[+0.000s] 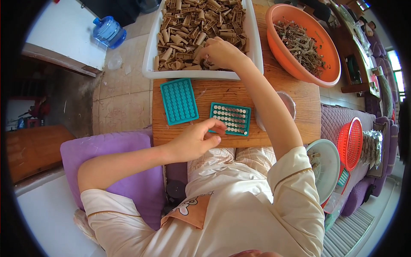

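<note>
My right hand (222, 53) reaches into a white bin (149, 64) heaped with small brown half-round plastic pieces (182, 39). Its fingers curl down among the pieces, and whatever lies between the fingertips is hidden. Closer to me, my left hand (198, 138) hovers at the left edge of a teal tray (236, 106) that holds rows of small silvery round discs (229, 115). The left thumb and fingers are apart, with nothing seen between them. A second teal tray (179, 102) with rows of round hollows lies to the left, between the bin and my left hand.
A clear round container (287, 103) stands on the wooden table (308, 111), partly behind my right forearm. An orange basin (332, 70) of dried stalks sits at the far right. Beside me are a pale bowl (332, 182) and a red basket (351, 143).
</note>
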`<action>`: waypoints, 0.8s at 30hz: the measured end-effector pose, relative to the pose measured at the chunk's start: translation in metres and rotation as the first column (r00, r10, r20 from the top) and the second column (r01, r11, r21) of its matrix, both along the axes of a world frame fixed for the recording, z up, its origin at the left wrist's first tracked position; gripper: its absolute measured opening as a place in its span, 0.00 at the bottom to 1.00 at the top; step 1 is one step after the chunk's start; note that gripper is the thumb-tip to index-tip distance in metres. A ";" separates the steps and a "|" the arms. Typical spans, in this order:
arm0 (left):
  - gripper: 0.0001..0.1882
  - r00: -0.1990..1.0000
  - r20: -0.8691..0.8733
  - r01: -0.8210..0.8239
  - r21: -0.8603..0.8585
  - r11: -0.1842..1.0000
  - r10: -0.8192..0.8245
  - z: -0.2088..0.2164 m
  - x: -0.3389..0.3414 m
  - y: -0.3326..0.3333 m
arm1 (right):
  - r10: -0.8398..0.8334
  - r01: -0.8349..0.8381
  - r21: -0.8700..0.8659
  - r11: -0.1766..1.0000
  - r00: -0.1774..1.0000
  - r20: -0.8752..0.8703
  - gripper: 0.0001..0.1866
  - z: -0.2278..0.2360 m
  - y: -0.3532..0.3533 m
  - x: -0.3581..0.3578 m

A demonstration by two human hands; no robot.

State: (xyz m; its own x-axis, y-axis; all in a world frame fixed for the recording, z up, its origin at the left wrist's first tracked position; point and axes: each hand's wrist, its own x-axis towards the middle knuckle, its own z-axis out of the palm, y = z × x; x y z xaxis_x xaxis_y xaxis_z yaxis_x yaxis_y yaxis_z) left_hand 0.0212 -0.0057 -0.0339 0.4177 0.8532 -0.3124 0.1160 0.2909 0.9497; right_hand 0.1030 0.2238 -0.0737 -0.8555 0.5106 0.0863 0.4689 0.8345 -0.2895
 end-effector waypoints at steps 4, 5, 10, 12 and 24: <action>0.14 0.996 -0.014 -0.093 -0.108 0.990 0.092 -0.005 -0.008 0.015 | -0.054 0.059 -0.025 0.998 0.982 0.180 0.09 0.003 -0.004 -0.007; 0.14 0.990 -0.015 -0.138 -0.138 0.981 0.137 -0.005 -0.009 0.017 | -0.068 0.082 -0.054 0.995 0.971 0.227 0.10 0.002 -0.004 -0.007; 0.12 0.977 -0.045 -0.212 -0.197 0.957 0.207 0.006 -0.012 0.029 | -0.149 0.148 0.022 0.989 0.963 0.223 0.10 -0.003 -0.007 -0.006; 0.11 0.978 -0.041 -0.210 -0.175 0.962 0.206 0.009 -0.015 0.033 | -0.185 0.173 0.078 0.982 0.966 0.183 0.09 -0.005 -0.007 -0.002; 0.24 0.852 0.230 -0.485 0.004 0.875 0.471 0.010 -0.040 0.056 | -0.534 -0.221 -0.835 0.503 0.680 -0.502 0.08 0.044 -0.109 0.015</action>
